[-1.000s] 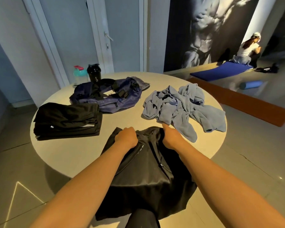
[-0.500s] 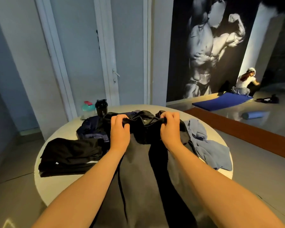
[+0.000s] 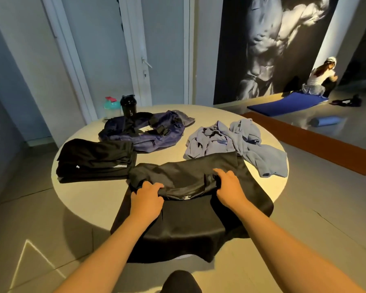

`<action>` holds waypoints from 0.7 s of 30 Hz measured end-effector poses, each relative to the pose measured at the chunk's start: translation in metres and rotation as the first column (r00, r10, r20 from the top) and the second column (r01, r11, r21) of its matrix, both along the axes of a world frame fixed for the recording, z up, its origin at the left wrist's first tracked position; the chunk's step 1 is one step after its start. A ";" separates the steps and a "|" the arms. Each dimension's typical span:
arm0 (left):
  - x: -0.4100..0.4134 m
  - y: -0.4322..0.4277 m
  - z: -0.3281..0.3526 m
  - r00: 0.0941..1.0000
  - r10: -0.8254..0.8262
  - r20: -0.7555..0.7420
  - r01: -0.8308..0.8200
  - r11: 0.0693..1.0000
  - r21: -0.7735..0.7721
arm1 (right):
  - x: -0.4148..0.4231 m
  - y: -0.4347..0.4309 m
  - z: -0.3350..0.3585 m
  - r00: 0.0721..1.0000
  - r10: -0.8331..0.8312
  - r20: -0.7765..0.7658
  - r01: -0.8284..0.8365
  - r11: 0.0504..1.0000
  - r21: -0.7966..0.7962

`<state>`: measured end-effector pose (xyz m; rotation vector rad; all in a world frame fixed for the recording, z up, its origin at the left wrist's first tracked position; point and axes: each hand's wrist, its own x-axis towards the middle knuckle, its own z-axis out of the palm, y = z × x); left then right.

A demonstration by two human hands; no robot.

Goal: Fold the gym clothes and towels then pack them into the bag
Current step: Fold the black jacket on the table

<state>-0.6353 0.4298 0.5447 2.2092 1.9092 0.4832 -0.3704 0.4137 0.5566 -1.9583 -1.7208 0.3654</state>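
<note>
Black garment now lies spread across the near edge of the table. Half a second ago it was held up in the air in front of the bag; it has since come down flat. Its lower half hangs over the near rim toward the floor. A thick fold of cloth runs across its middle, between the two hands.

Left hand grips the left end of that fold, fingers curled round bunched cloth. Right hand grips the right end, fingertips tucked into the cloth. Both hands were raised before and are now low, at table level, with the garment under and between them.

Garment's left corner touches a folded black pile. Its far right corner overlaps a crumpled blue-grey heap. Navy bag sits behind, well apart from the hands, slumped, straps across the top. Black shaker and teal bottle stand just beyond the bag at the table's far rim.

Past the table are a white door and a dark mural. On the floor at the right are a blue mat, a rolled mat and an orange mat. A second person sits on the blue mat.
</note>
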 end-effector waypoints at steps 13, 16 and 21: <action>0.000 0.045 -0.023 0.992 0.021 0.126 -0.025 0.999 0.037 | -0.011 0.011 -0.026 0.996 0.092 -0.023 -0.088 0.986 0.139; -0.003 0.072 -0.021 0.984 0.038 0.173 -0.049 0.997 0.061 | -0.012 0.036 -0.024 0.996 0.074 -0.055 -0.062 0.979 0.194; -0.007 0.083 -0.015 0.968 -0.001 0.252 -0.042 0.986 0.163 | -0.014 0.055 -0.031 0.998 0.065 0.008 -0.065 0.955 0.288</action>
